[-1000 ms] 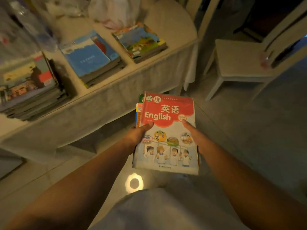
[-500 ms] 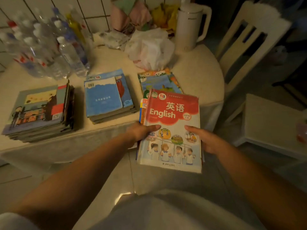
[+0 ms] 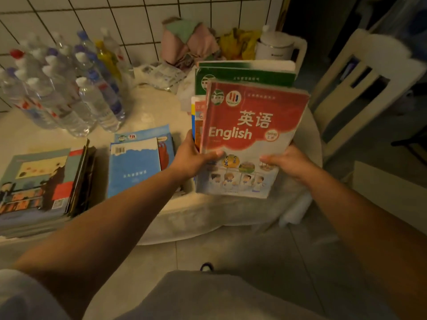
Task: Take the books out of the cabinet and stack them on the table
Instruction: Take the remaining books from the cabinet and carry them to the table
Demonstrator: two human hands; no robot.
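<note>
I hold a bundle of books [image 3: 249, 125] with a red English textbook on top and a green one behind it, over the right part of the table [image 3: 150, 107]. My left hand [image 3: 191, 158] grips the bundle's left edge, thumb on the cover. My right hand [image 3: 286, 162] grips its lower right edge. The bundle hides the pile that lay at the table's right. A blue-covered pile [image 3: 138, 162] lies in the middle and a thicker pile [image 3: 44, 183] at the left.
Several water bottles [image 3: 67, 88] stand at the table's back left against the tiled wall. Cloths and bags [image 3: 191, 42] and a white kettle [image 3: 275, 47] sit at the back. A white chair [image 3: 360, 88] stands to the right, with another seat [image 3: 388, 188] lower right.
I have stepped up to the table and both hands have raised the book bundle forward, from below the table edge to above its right part.
</note>
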